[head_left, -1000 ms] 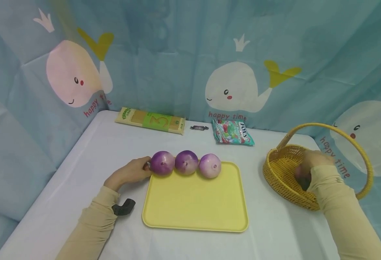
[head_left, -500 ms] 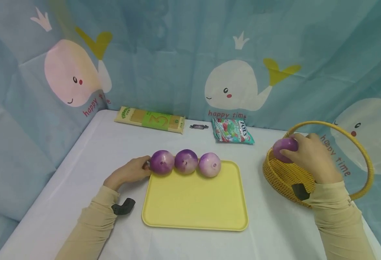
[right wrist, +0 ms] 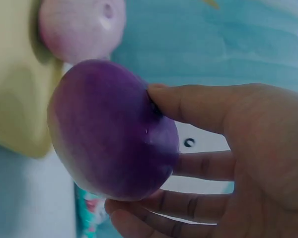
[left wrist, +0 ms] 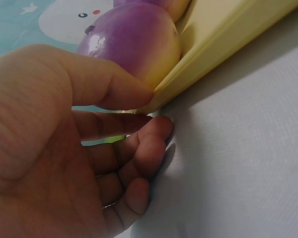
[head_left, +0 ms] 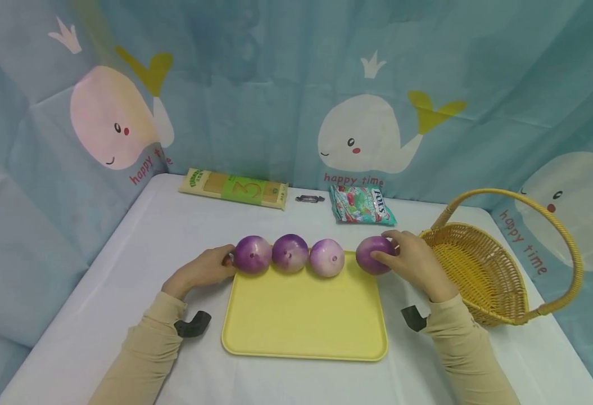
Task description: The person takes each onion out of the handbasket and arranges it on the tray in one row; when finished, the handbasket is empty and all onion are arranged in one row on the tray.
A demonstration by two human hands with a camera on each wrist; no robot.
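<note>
In the head view my right hand [head_left: 415, 261] holds a round purple onion [head_left: 374, 255] over the back right corner of the yellow tray [head_left: 303, 315]. Thumb and fingers grip its sides in the right wrist view, with a gap below it hard to judge. Three more purple-and-white onions, a left one [head_left: 253, 255], a middle one [head_left: 290, 253] and a paler one [head_left: 327, 258], sit in a row along the tray's back edge. At the tray's left back corner, my left hand [head_left: 205, 270] pinches the rim between thumb and index finger, beside the leftmost onion; the other fingers curl loosely.
A yellow wicker basket [head_left: 508, 270] with a tall handle stands at the right. Along the back lie a noodle packet [head_left: 235, 188], a small wrapped candy [head_left: 309, 198] and a green candy bag [head_left: 361, 205]. A whale-printed curtain [head_left: 266, 112] hangs behind the white table.
My right hand has lifted the purple onion out of the basket and carried it left to the tray's back right corner. My left hand stays at the tray's rim.
</note>
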